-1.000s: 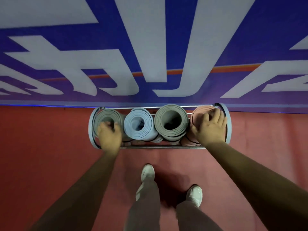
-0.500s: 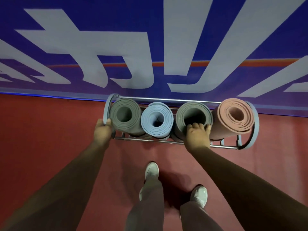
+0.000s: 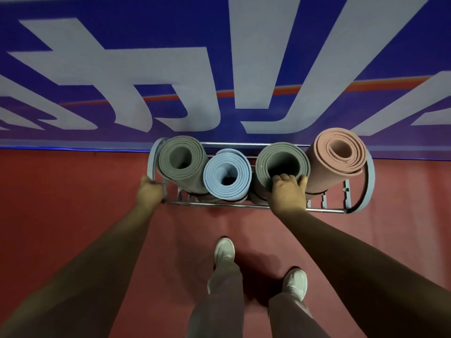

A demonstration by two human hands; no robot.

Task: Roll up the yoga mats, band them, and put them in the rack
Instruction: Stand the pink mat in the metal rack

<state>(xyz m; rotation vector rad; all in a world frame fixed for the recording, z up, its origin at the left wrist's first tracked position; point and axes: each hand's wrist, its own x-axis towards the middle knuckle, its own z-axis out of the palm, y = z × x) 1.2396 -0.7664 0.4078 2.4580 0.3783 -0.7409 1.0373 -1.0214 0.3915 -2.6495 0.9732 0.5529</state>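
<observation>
Several rolled yoga mats stand upright side by side in a grey metal rack [image 3: 361, 191] against the wall: a grey mat [image 3: 181, 158] at the left, a light blue mat [image 3: 228, 174], a second grey mat [image 3: 283, 162], and a pink mat [image 3: 339, 152] at the right. My left hand [image 3: 149, 191] grips the rack's rounded left end. My right hand [image 3: 288, 191] holds the near rim of the second grey mat, fingers curled over its top edge. Bands on the mats are mostly hidden.
A blue wall banner [image 3: 219, 69] with large white letters rises directly behind the rack. Red floor [image 3: 73, 215] spreads to both sides. My two white shoes [image 3: 224, 250] stand just in front of the rack.
My right hand left the pink mat and went to the second grey mat. My left hand went from the left grey mat's top to the rack's left end. The view came closer.
</observation>
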